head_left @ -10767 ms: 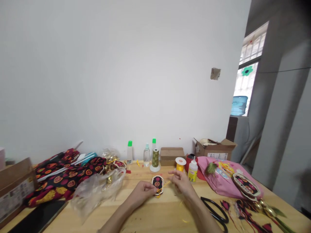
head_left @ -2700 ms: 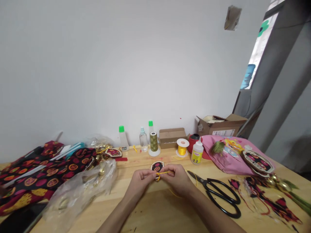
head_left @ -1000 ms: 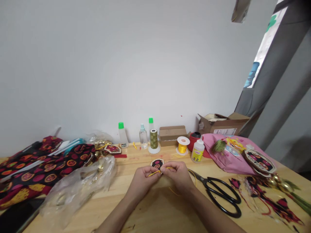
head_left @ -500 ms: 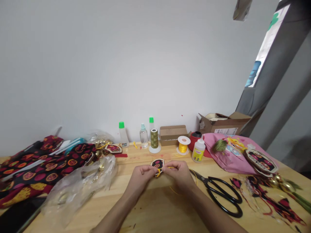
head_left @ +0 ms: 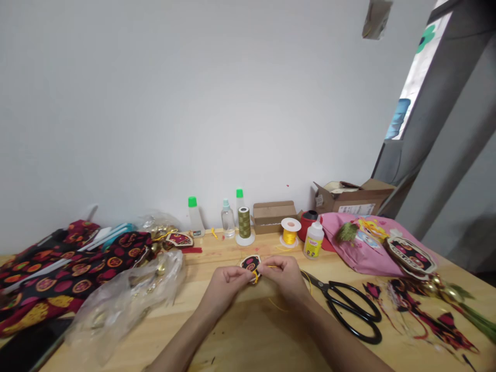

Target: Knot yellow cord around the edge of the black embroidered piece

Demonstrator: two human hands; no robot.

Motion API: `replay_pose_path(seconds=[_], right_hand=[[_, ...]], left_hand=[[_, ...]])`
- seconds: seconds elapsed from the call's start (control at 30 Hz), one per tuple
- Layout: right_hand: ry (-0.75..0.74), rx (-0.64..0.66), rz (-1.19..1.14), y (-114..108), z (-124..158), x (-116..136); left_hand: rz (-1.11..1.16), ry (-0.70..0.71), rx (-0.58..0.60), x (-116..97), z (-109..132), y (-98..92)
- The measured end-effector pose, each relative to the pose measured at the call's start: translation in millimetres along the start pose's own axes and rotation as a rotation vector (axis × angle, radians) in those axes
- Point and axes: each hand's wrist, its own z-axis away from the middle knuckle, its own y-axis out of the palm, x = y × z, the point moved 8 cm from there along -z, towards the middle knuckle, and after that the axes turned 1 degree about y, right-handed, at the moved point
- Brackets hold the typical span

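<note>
Both my hands meet over the wooden table point(head_left: 248, 341) at its middle. My left hand point(head_left: 225, 285) is closed in a pinch on a thin yellow cord point(head_left: 256, 276). My right hand point(head_left: 284, 278) is closed too, pinching the same cord just to the right. The cord hangs from a small black-and-red patterned fabric charm point(head_left: 250, 263) that peeks out behind my fingertips. A loose loop of cord point(head_left: 279, 307) trails on the table under my right wrist.
Black scissors point(head_left: 349, 310) lie right of my right hand. Behind stand a glue bottle point(head_left: 313, 239), yellow cord spool point(head_left: 290, 232), olive thread cone point(head_left: 244, 223), green-capped bottles point(head_left: 194, 215) and cardboard boxes point(head_left: 273, 211). Patterned fabric point(head_left: 73, 263) and a plastic bag point(head_left: 124, 299) fill the left; a pink bag point(head_left: 368, 248) lies right.
My hands have stayed together at the charm, working the yellow cord with small finger movements. The cord stretched between them a second ago is now bunched at my fingertips. The view shifted slightly.
</note>
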Motion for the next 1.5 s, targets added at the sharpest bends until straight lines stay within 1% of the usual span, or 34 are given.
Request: replay_pose_path(seconds=[0.17,0.23,0.3,0.4,0.47,0.57,0.67,0.93,1.13,1.27,1.4,1.5], right_hand=[[-0.026,-0.053,0.04,-5,-2,-2],[-0.023,-0.082,0.044,-8,-2,-2],[-0.027,-0.083,0.051,-8,-2,-2],[-0.045,-0.013,0.091,-3,-2,-2],[-0.069,0.037,0.107,2,-2,-1],[-0.086,0.068,0.117,6,-1,-1],[-0.077,0.062,0.135,6,-1,-1],[-0.015,0.083,0.12,9,1,-5],[-0.065,0.068,0.099,7,1,-1],[-0.082,0.058,0.096,6,0,-1],[-0.086,0.004,0.131,3,0,-1],[-0.119,-0.001,0.158,3,1,1]], left_hand=[[-0.151,0.078,0.073,-7,2,6.8],[-0.16,0.109,0.059,-10,2,5.9],[-0.142,0.118,0.029,-10,2,3.2],[-0.114,0.117,0.004,-7,1,0.1],[-0.075,0.112,0.007,-5,0,-0.5],[-0.004,0.075,0.019,0,-1,-0.9],[0.028,0.042,0.016,4,-2,-1.8],[-0.007,0.034,0.013,4,-2,0.2],[-0.005,0.075,0.017,4,-4,-1.9],[0.005,0.059,0.012,5,-4,-3.6],[-0.001,0.047,-0.019,6,-4,-6.0],[-0.026,0.04,-0.036,6,-4,-6.6]])
